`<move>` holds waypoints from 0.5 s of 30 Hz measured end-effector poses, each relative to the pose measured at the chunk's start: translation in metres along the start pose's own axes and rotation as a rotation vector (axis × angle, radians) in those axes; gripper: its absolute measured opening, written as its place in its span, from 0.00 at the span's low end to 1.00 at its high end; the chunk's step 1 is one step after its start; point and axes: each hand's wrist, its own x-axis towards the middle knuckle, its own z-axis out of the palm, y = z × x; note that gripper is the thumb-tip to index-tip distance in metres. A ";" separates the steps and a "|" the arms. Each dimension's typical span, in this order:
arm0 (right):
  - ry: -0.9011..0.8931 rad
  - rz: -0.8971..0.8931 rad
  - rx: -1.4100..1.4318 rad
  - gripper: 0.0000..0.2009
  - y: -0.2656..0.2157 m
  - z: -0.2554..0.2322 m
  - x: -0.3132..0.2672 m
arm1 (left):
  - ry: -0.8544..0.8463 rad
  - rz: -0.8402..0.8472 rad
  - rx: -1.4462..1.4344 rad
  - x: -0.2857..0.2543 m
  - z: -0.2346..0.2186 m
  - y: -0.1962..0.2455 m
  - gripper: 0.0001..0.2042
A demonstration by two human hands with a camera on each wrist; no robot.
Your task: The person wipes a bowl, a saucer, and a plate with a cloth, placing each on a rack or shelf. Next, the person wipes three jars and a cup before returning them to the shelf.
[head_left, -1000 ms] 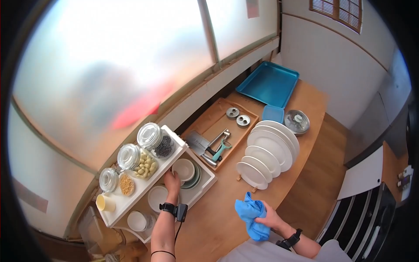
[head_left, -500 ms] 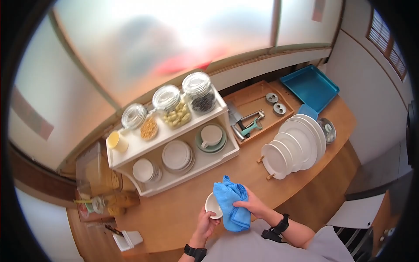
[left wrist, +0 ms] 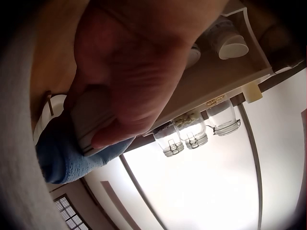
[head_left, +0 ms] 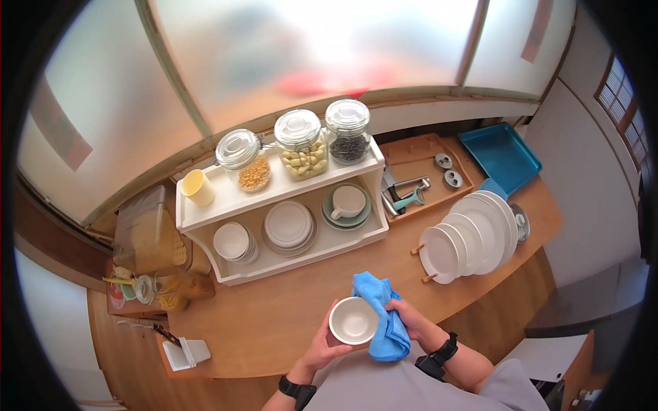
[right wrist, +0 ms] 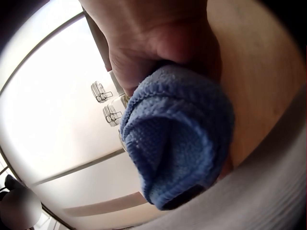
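A small white bowl (head_left: 354, 322) is held in my left hand (head_left: 321, 344) close to my body, its opening facing up toward the head camera. In the left wrist view, the thumb lies along the outer side of the bowl (left wrist: 91, 117). My right hand (head_left: 409, 320) grips a bunched blue cloth (head_left: 385, 335), which overlaps the bowl's right rim in the head view. The right wrist view shows the folded cloth (right wrist: 177, 129) hanging from the fingers, with the bowl hidden behind it.
A white two-level shelf (head_left: 301, 264) carries glass jars, a yellow cup (head_left: 198, 188) and stacked dishes. White plates (head_left: 473, 236) stand in a rack at right. Behind are a wooden tray (head_left: 411, 154) of utensils and a teal tray (head_left: 504, 157). A white knife holder (head_left: 188, 354) stands at front left.
My left hand has come from the shelf to my body with the bowl. The bowl has turned to face up, beside the cloth. The head view has swung left.
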 end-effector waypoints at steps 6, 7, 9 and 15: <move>0.021 -0.259 -0.311 0.26 0.009 0.010 -0.024 | 0.000 -0.039 -0.179 0.002 -0.026 -0.026 0.48; 0.023 -0.261 -0.304 0.26 0.008 0.013 -0.029 | 0.005 -0.065 -0.325 0.003 -0.024 -0.024 0.47; 0.046 -0.600 -0.694 0.29 0.003 0.019 -0.039 | 0.041 -0.087 -0.338 0.003 -0.014 -0.019 0.48; 0.116 -0.925 -1.464 0.30 -0.018 0.052 -0.080 | 0.086 -0.057 -0.292 0.002 -0.001 -0.006 0.49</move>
